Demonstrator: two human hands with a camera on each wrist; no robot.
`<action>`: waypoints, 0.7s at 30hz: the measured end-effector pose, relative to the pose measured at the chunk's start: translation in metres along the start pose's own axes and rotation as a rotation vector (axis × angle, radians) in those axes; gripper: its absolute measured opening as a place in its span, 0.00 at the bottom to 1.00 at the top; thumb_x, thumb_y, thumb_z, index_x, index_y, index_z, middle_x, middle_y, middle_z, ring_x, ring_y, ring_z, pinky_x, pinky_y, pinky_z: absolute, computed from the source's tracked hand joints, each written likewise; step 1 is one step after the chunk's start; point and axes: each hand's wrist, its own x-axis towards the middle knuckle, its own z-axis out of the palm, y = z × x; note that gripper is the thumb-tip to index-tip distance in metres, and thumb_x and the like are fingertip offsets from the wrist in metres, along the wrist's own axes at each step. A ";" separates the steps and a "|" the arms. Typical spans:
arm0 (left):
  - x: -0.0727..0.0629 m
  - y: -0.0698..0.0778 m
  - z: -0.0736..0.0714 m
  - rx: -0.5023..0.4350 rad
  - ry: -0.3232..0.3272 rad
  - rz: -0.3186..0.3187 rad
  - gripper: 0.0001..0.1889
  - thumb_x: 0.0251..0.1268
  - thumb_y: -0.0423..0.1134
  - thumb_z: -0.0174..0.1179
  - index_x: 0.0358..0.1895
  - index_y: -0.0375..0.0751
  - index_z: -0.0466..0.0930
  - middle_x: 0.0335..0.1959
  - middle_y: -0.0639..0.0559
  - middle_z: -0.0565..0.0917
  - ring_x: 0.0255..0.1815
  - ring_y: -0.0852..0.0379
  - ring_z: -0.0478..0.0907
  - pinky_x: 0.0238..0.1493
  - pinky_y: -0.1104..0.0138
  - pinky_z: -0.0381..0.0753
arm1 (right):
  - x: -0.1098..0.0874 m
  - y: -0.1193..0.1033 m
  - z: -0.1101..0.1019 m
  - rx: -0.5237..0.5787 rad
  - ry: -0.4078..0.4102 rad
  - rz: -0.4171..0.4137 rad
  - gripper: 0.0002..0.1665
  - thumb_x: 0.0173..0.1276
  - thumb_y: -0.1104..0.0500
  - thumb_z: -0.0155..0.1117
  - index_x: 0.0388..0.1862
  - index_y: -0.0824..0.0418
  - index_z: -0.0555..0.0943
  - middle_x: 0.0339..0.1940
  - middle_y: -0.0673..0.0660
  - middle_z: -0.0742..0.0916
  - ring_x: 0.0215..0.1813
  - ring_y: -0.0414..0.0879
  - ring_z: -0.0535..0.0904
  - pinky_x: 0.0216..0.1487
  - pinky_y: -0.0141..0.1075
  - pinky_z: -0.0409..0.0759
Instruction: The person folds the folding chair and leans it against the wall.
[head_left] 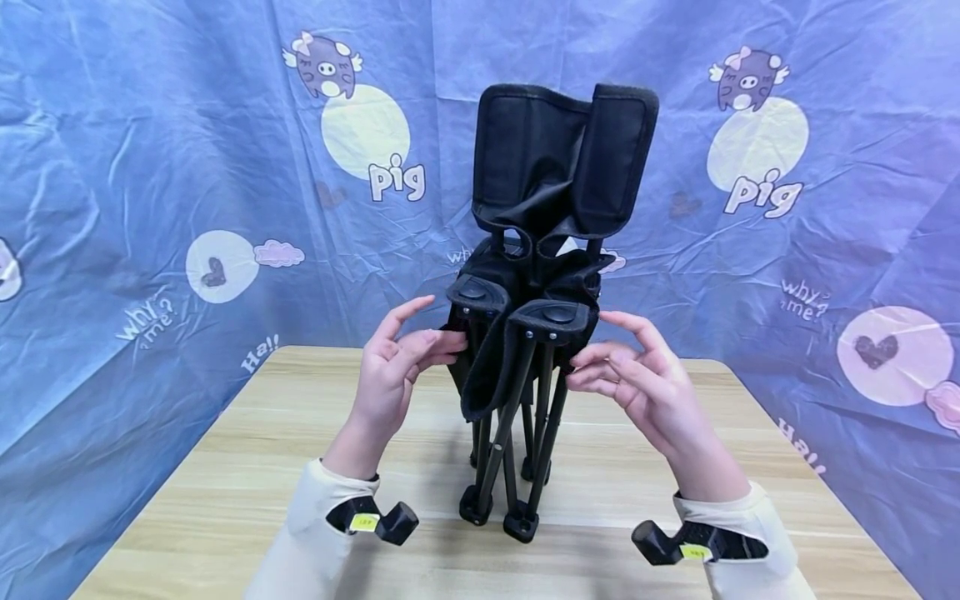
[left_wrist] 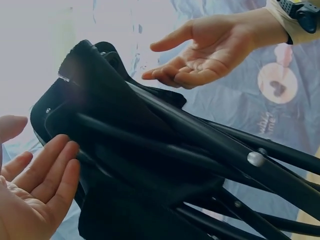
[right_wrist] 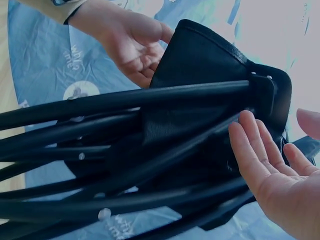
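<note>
A black folding chair (head_left: pixel 528 150) stands upright, mostly folded, with its fabric back raised and its seat cloth bunched. Its dark tubular legs (head_left: pixel 501 450) cross and end in black plastic feet (head_left: pixel 521 523). My left hand (head_left: pixel 393 362) is at the chair's left side, thumb and fingers extended, fingertips by the seat fabric. On the opposite side, my right hand (head_left: pixel 648 379) has its fingers extended at the right front corner (head_left: pixel 551 317). In the left wrist view the left palm (left_wrist: pixel 37 200) faces the cloth; the right wrist view shows the right fingers (right_wrist: pixel 255 145) beside a leg tube.
The chair rests on a light wood-grain table (head_left: pixel 300 433). Behind and along both sides hangs a blue printed curtain (head_left: pixel 187 150). Each wrist wears a black strap with a small camera, the left camera (head_left: pixel 396 523) and right camera (head_left: pixel 655 542) facing inward.
</note>
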 end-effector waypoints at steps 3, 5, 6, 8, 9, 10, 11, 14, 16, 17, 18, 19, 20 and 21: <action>-0.007 -0.003 -0.006 0.004 0.003 -0.003 0.21 0.70 0.25 0.45 0.64 0.38 0.71 0.40 0.49 0.89 0.42 0.55 0.87 0.44 0.65 0.85 | -0.008 0.000 -0.004 -0.006 0.017 0.001 0.27 0.78 0.75 0.33 0.70 0.60 0.65 0.49 0.66 0.85 0.50 0.57 0.85 0.56 0.45 0.82; -0.012 -0.005 -0.011 0.016 0.009 -0.013 0.20 0.71 0.25 0.45 0.63 0.39 0.71 0.40 0.50 0.89 0.41 0.55 0.87 0.42 0.65 0.85 | -0.014 0.001 -0.007 0.001 0.019 0.007 0.27 0.77 0.76 0.33 0.70 0.61 0.65 0.50 0.67 0.85 0.50 0.57 0.85 0.57 0.45 0.82; -0.014 -0.006 -0.013 0.022 0.010 -0.019 0.20 0.71 0.25 0.45 0.63 0.38 0.71 0.40 0.50 0.89 0.41 0.55 0.87 0.42 0.65 0.85 | -0.017 0.001 -0.009 0.009 0.016 0.012 0.27 0.77 0.76 0.33 0.70 0.62 0.64 0.50 0.67 0.84 0.50 0.58 0.85 0.57 0.45 0.81; -0.019 -0.007 -0.018 0.036 0.018 -0.029 0.20 0.71 0.24 0.46 0.63 0.39 0.71 0.39 0.51 0.89 0.40 0.56 0.87 0.41 0.66 0.85 | -0.023 0.004 -0.012 0.021 0.008 0.025 0.28 0.77 0.77 0.32 0.71 0.62 0.63 0.52 0.67 0.84 0.51 0.59 0.85 0.58 0.46 0.81; -0.022 -0.009 -0.020 0.041 0.024 -0.034 0.20 0.71 0.24 0.46 0.63 0.39 0.71 0.39 0.51 0.89 0.40 0.56 0.87 0.41 0.66 0.85 | -0.026 0.005 -0.014 0.021 0.006 0.036 0.28 0.77 0.77 0.32 0.71 0.63 0.63 0.52 0.67 0.83 0.51 0.59 0.84 0.58 0.46 0.81; -0.024 -0.010 -0.022 0.046 0.032 -0.039 0.20 0.71 0.24 0.46 0.62 0.39 0.71 0.39 0.51 0.89 0.39 0.56 0.87 0.40 0.66 0.85 | -0.029 0.006 -0.016 0.019 0.007 0.047 0.28 0.76 0.78 0.32 0.71 0.63 0.62 0.52 0.67 0.83 0.52 0.59 0.84 0.58 0.46 0.81; -0.026 -0.011 -0.024 0.049 0.040 -0.043 0.19 0.71 0.24 0.46 0.62 0.40 0.72 0.39 0.51 0.89 0.39 0.57 0.87 0.40 0.66 0.85 | -0.031 0.007 -0.017 0.013 0.011 0.059 0.29 0.76 0.78 0.32 0.72 0.63 0.61 0.53 0.66 0.83 0.52 0.59 0.84 0.58 0.46 0.81; -0.031 -0.014 -0.028 0.059 0.077 -0.055 0.19 0.72 0.24 0.46 0.61 0.43 0.73 0.37 0.52 0.89 0.38 0.57 0.87 0.38 0.67 0.85 | -0.040 0.011 -0.021 -0.020 0.045 0.103 0.29 0.76 0.78 0.33 0.71 0.62 0.62 0.54 0.64 0.83 0.51 0.58 0.85 0.56 0.45 0.82; -0.034 -0.017 -0.031 0.064 0.106 -0.057 0.19 0.71 0.24 0.47 0.60 0.44 0.74 0.37 0.52 0.89 0.36 0.58 0.87 0.37 0.68 0.85 | -0.045 0.014 -0.024 -0.036 0.064 0.130 0.29 0.76 0.77 0.33 0.71 0.61 0.62 0.54 0.63 0.83 0.51 0.56 0.85 0.56 0.44 0.82; -0.036 -0.019 -0.032 0.066 0.121 -0.057 0.19 0.71 0.24 0.47 0.59 0.44 0.74 0.36 0.52 0.89 0.36 0.58 0.87 0.36 0.68 0.85 | -0.048 0.016 -0.025 -0.040 0.070 0.142 0.29 0.76 0.77 0.34 0.71 0.60 0.62 0.55 0.63 0.82 0.51 0.56 0.85 0.55 0.44 0.82; -0.038 -0.021 -0.033 0.067 0.136 -0.058 0.19 0.71 0.24 0.47 0.58 0.44 0.75 0.36 0.51 0.89 0.35 0.58 0.87 0.35 0.68 0.85 | -0.051 0.019 -0.026 -0.042 0.074 0.152 0.29 0.76 0.77 0.34 0.71 0.60 0.62 0.55 0.62 0.82 0.50 0.55 0.85 0.55 0.44 0.82; -0.040 -0.023 -0.034 0.069 0.150 -0.058 0.19 0.71 0.23 0.47 0.58 0.44 0.75 0.36 0.51 0.89 0.34 0.58 0.86 0.33 0.69 0.85 | -0.054 0.021 -0.027 -0.044 0.081 0.164 0.29 0.76 0.77 0.34 0.71 0.60 0.63 0.55 0.62 0.82 0.50 0.55 0.85 0.55 0.44 0.82; -0.042 -0.025 -0.035 0.071 0.164 -0.059 0.18 0.71 0.23 0.47 0.57 0.44 0.75 0.36 0.51 0.89 0.33 0.58 0.86 0.32 0.69 0.85 | -0.057 0.024 -0.029 -0.046 0.088 0.177 0.29 0.76 0.77 0.35 0.71 0.60 0.63 0.55 0.61 0.82 0.50 0.55 0.85 0.55 0.44 0.82; -0.044 -0.027 -0.036 0.071 0.177 -0.061 0.18 0.71 0.23 0.48 0.57 0.44 0.75 0.36 0.51 0.89 0.33 0.58 0.86 0.31 0.69 0.84 | -0.060 0.027 -0.030 -0.048 0.096 0.192 0.29 0.76 0.77 0.35 0.71 0.59 0.64 0.55 0.61 0.83 0.50 0.54 0.85 0.55 0.44 0.82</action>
